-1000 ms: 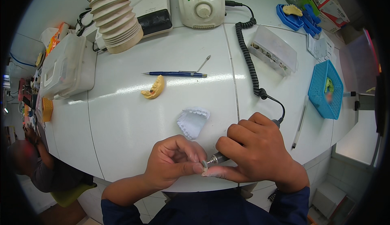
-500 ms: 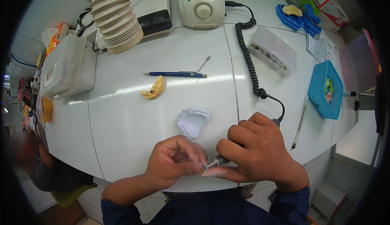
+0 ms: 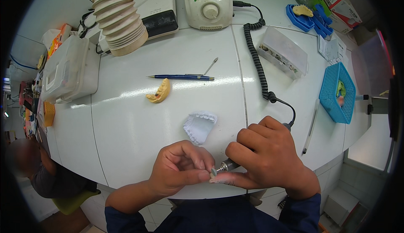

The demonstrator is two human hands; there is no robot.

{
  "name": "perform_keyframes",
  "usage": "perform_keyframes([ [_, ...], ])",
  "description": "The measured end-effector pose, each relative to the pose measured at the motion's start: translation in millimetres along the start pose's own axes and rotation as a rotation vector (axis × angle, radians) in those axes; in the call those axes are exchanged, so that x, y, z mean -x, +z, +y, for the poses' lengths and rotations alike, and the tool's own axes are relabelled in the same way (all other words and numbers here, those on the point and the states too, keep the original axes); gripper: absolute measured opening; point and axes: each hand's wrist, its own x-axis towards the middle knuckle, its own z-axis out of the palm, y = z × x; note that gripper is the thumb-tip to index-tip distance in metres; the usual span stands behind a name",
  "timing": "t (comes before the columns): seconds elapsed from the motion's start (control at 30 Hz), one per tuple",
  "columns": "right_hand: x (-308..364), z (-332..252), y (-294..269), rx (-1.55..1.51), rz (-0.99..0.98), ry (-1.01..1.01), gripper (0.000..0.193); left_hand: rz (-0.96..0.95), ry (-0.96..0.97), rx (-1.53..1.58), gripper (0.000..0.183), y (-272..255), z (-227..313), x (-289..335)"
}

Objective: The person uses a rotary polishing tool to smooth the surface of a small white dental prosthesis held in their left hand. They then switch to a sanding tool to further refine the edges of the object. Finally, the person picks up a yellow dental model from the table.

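Note:
In my right hand [image 3: 267,155] is a dark rotary handpiece [image 3: 229,165], gripped with the fingers wrapped round it and the thumb stretched out under its tip. A small grey grinding disc [image 3: 214,172] sits at the end of its metal nose. My left hand [image 3: 182,167] is closed in a pinch right beside the disc; the small piece between thumb and finger is mostly hidden, too small to name. Just beyond my hands lies a white plaster dental model [image 3: 200,127]. Farther off, a yellow partial dental model [image 3: 160,91] rests near a blue mechanical pencil [image 3: 181,77] and a small bur [image 3: 211,65].
A coiled black cord [image 3: 255,56] runs from the handpiece to a cream control unit [image 3: 208,5]. A ribbed suction hose [image 3: 120,18] hangs at the back left. On the right are a clear case [image 3: 284,52], a blue basket [image 3: 336,92] and a pen [image 3: 310,127]. A person sits far left.
Both hands keep their grips near the same spot. The left thumb has drawn slightly left, and the disc has turned a little, showing more of its grey face.

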Motion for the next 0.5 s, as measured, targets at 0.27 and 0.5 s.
perform_keyframes([
  [0.27,-0.1,-0.5,0.8,0.01,0.003,0.011,0.046,-0.002,-0.003,0.01,0.023,-0.5,-0.2,-0.5],
  [0.5,0.2,-0.6,1.4,0.021,-0.006,0.004,0.046,-0.015,-0.01,0.02,0.025,-1.4,0.4,-0.1],
])
